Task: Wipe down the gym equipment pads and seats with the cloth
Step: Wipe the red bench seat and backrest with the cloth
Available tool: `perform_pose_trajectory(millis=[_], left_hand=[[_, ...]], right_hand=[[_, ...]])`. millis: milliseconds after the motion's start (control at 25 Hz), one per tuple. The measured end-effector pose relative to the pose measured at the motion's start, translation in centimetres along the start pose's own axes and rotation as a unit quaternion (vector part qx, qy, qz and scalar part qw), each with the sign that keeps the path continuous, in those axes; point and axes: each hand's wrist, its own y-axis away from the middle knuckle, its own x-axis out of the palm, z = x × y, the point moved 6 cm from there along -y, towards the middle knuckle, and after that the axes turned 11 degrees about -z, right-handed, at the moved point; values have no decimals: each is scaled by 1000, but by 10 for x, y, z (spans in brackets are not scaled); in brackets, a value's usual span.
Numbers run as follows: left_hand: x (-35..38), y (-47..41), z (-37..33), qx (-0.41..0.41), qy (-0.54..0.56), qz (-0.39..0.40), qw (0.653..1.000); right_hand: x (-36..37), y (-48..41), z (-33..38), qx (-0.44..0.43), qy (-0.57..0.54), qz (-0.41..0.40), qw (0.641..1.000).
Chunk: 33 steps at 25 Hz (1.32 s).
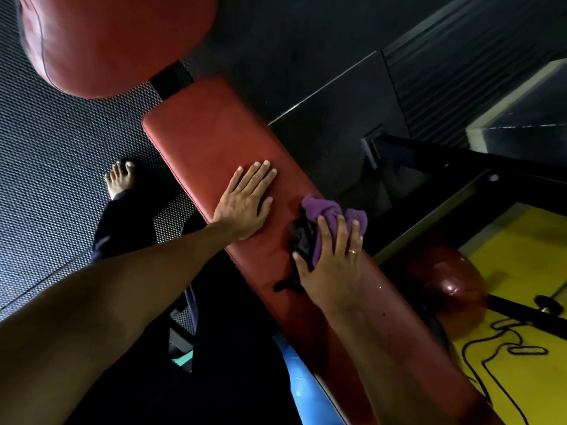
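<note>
A long red padded bench [208, 139] runs from the upper middle down to the lower right. My left hand [245, 200] lies flat on its surface with straight fingers, near the left edge. Just to the right, my right hand [329, 259] presses a bunched purple and black cloth [325, 213] against the pad, fingers spread over it. A ring shows on one finger. Part of the black cloth trails out below my thumb.
A round red pad [116, 41] hangs at the top left. A smaller dark red roller pad [451, 280] sits at the right beside a yellow floor area [521, 259] with a black cable. Black frame bars [435, 161] stand at the right. My bare foot [120, 179] rests on dotted floor matting.
</note>
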Motion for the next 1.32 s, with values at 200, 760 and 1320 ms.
perform_pose_trajectory(millis=[200, 760, 1320], left_hand=[[2, 0, 2, 3, -2, -18, 1000], [0, -1, 2, -8, 16, -13, 1000], [1, -1, 0, 3, 21, -42, 999]], right_hand=[[36, -104, 20, 43, -70, 71, 994], [1, -39, -51, 116, -2, 117, 986], [-3, -6, -62, 181, -3, -23, 983]])
